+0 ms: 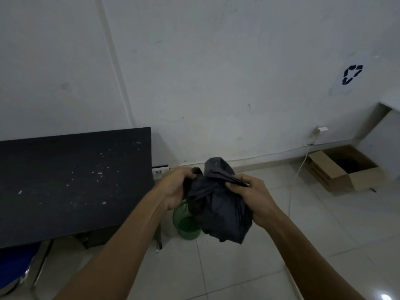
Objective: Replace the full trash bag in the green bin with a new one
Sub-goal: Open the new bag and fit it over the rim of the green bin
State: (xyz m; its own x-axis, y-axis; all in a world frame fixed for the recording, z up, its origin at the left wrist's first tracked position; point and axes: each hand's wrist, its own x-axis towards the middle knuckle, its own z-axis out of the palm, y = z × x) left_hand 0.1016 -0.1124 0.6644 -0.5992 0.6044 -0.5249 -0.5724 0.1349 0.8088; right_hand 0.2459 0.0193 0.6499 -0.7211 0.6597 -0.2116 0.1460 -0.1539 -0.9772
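Note:
A full dark grey trash bag (218,208) hangs in the air between my hands, above the floor. My left hand (176,187) grips a twisted end of the bag's top at the left. On the right, my right hand (253,195) pinches the other twisted end. A loose flap of the bag stands up between the hands. The green mesh bin (184,224) stands on the tiled floor below and to the left of the bag, partly hidden by it. No bag shows inside the visible part of the bin.
A black table (71,182) fills the left side, with a blue chair (15,269) under it. An open cardboard box (346,169) lies by the right wall. A white cable (303,163) runs from a wall plug (320,129) to the floor.

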